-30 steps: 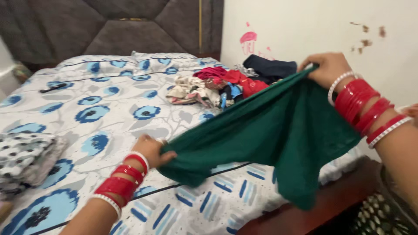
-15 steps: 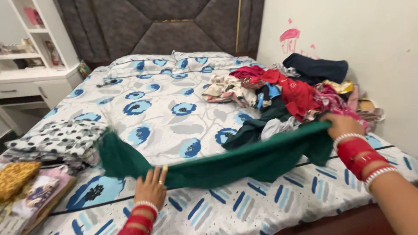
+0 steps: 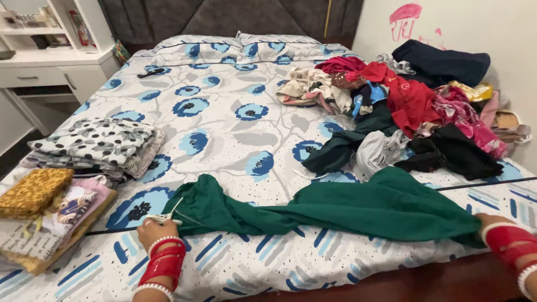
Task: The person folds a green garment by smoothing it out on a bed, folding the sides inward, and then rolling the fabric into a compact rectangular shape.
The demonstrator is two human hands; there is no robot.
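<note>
Floral bedsheet (image 3: pixel 224 117) carried a green garment (image 3: pixel 358 210) lying flat, unfolded. Left hand (image 3: pixel 152 229) pinched one end; right hand (image 3: pixel 489 221) pressed the other. Folded stacks (image 3: pixel 95 146) waited beside an unsorted pile (image 3: pixel 414 112).

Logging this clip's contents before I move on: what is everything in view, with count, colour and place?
green garment: one, dark green, spread along the bed's near edge
clothes heap: one pile, mixed red, pink, black, navy, cream, right side by the wall
folded stack: one, white with black spots on top, left side of bed
small stack: one, yellow and pink pieces, near left corner
bedsheet: one, white with blue flowers
pillows: two, same print, at the headboard
dark object: one, black, near the pillows; kind unclear
shelf unit: one, white, far left
left hand: grip on the garment's left end
right hand: at the garment's right end, grip unclear
</note>
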